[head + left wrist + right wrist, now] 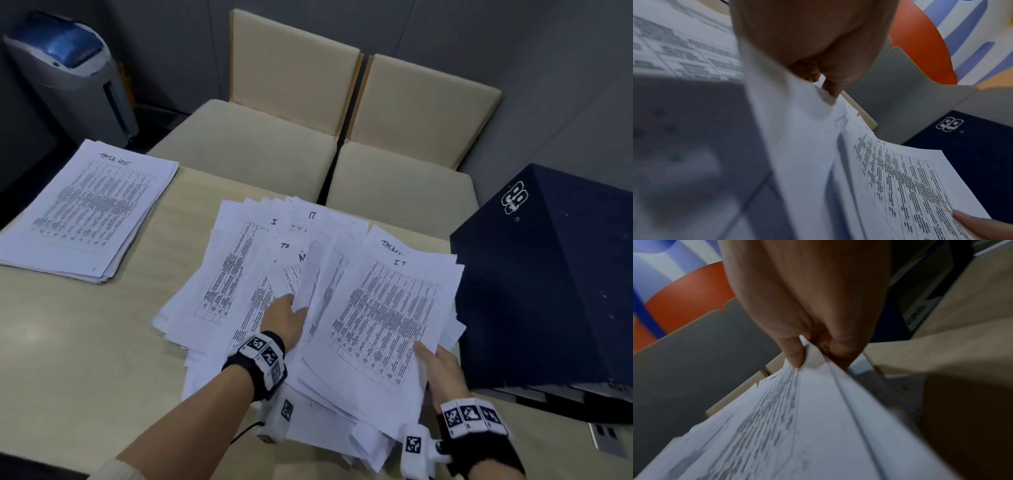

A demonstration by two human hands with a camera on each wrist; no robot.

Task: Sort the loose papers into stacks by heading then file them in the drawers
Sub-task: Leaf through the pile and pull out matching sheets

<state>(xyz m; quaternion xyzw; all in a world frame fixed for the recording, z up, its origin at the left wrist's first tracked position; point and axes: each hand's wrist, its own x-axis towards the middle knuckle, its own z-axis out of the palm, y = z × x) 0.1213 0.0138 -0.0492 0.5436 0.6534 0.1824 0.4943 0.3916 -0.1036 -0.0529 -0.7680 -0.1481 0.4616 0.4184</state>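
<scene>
A fanned pile of loose printed papers [239,274] with handwritten headings lies mid-table. On top is a sheet headed "IT" [383,318]. My right hand [442,370] pinches the near right corner of that top bundle, thumb on top; the right wrist view shows the thumb [793,352] pressing the paper edge [818,402]. My left hand [287,318] reaches into the pile and grips the left edge of the raised sheets [807,129]. A squared stack headed "TASK LIST" [85,212] sits at the table's far left.
A dark blue drawer cabinet [548,281] stands at the right, close to the pile. Two beige chairs [342,137] face the table's far edge. A grey and blue machine [72,72] stands at the back left. The wooden table [85,342] shows at the near left.
</scene>
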